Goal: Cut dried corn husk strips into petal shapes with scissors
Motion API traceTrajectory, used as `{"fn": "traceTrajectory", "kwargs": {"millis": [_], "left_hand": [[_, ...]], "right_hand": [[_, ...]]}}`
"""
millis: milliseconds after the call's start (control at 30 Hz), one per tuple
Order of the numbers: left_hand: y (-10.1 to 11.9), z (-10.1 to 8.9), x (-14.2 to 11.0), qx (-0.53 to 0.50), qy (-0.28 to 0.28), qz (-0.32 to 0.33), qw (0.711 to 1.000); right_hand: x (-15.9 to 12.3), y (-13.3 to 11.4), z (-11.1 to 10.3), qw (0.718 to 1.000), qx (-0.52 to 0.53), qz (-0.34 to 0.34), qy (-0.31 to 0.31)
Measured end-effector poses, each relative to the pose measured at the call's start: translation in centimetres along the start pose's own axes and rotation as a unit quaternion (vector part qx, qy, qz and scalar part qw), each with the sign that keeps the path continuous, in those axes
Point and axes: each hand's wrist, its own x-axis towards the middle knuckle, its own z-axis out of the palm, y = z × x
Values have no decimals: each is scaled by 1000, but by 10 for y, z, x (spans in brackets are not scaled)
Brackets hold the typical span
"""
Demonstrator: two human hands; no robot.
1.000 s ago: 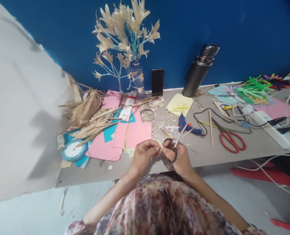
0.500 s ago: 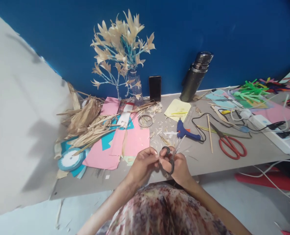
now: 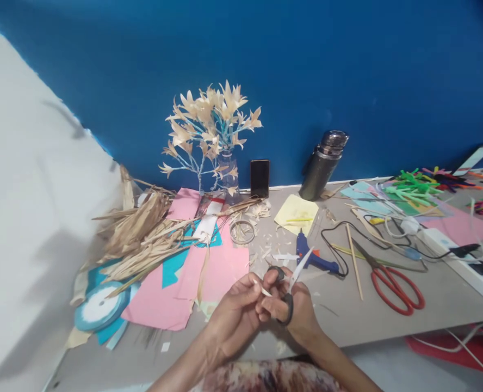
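My left hand [image 3: 241, 305] pinches a small pale strip [image 3: 265, 291], which looks like a piece of dried husk, between thumb and fingers. Small black-handled scissors [image 3: 299, 271] sit in my right hand [image 3: 292, 307], fingers through the loops and blades pointing up and away. The fingertips of both hands meet near the strip, above the table's front part. Just beyond the scissors lies a blue glue gun [image 3: 317, 260]. Pale husk scraps [image 3: 266, 251] are scattered behind my hands, close to a roll of tape [image 3: 242, 232].
Dried husks [image 3: 143, 231], pink sheets [image 3: 160, 299] and a ribbon spool [image 3: 101, 306] lie left. Husk flowers [image 3: 212, 120] stand in a bottle beside a phone [image 3: 260, 178]. A flask [image 3: 323, 166] leans at the wall. Red-handled scissors [image 3: 397, 288] and a power strip [image 3: 462, 267] are right.
The camera has tilted up, so the table sits lower in view. The pale strip now shows clearly between my left fingers. The scissors stay in my right hand.
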Motion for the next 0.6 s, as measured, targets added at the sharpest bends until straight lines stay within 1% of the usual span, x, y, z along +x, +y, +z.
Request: {"fn": "traceTrajectory", "kwargs": {"millis": [100,133,267,367,433,533,600], "left_hand": [[7,8,7,10,-15,11,1000],[9,9,9,15,-20,11,1000],[15,8,16,-3,-30,-9,1000],[16,-1,20,-59,-35,-34,997],[17,-7,23,-87,-29,-46,995],[19,-13,27,-92,-6,-37,995],[21,-14,29,-80,-4,-20,997]], "right_hand": [[8,-8,3,998,-1,0,57],[10,-10,5,998,4,-3,64],[19,-16,8,998,46,25,42],[28,-18,10,998,1,17,61],[35,-19,12,998,-7,8,56],[44,-21,15,999,17,8,42],[46,-21,17,998,5,1,58]]}}
